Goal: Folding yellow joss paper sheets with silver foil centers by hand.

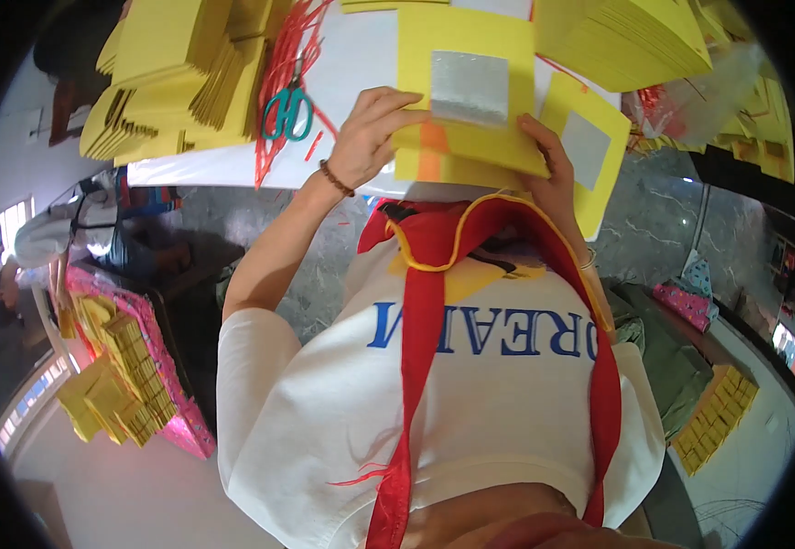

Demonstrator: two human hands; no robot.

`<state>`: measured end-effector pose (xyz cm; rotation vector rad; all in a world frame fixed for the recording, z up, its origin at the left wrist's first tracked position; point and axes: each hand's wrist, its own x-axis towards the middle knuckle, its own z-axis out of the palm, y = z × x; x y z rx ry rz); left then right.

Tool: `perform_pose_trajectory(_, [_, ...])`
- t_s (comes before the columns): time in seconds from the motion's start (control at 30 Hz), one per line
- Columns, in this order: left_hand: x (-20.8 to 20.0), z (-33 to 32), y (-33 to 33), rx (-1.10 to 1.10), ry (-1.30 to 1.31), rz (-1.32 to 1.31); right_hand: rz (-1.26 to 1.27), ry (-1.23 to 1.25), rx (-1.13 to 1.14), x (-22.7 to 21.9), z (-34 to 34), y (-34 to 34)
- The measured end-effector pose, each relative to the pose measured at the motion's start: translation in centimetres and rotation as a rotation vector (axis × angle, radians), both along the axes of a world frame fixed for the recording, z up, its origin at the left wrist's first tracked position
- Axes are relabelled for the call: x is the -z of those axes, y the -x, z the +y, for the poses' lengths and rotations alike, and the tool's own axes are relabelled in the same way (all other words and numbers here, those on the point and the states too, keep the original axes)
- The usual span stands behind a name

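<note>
Evidently both hands grip yellow sheets (470,101) bearing silver squares.

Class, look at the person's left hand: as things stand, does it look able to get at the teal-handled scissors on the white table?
Probably yes. The left hand rests on the yellow paper sheet, and the scissors lie just beside it on the white table. Only loose red strings lie around them; it would first have to release the sheet.
</note>
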<state>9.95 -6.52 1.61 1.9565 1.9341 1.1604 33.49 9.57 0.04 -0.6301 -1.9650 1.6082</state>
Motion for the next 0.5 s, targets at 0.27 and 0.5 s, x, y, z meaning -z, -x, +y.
perform_pose_trajectory(0.27, [-4.8,-1.8,-1.2,0.019,-0.094,0.3,0.033,-0.747,-0.098,-3.5,0.9,0.1])
perform_pose_trajectory(0.5, [-2.7,-2.9,-3.7,-0.088,0.009,-0.096,-0.171,-0.56,-0.297,-3.5,0.0,-1.1])
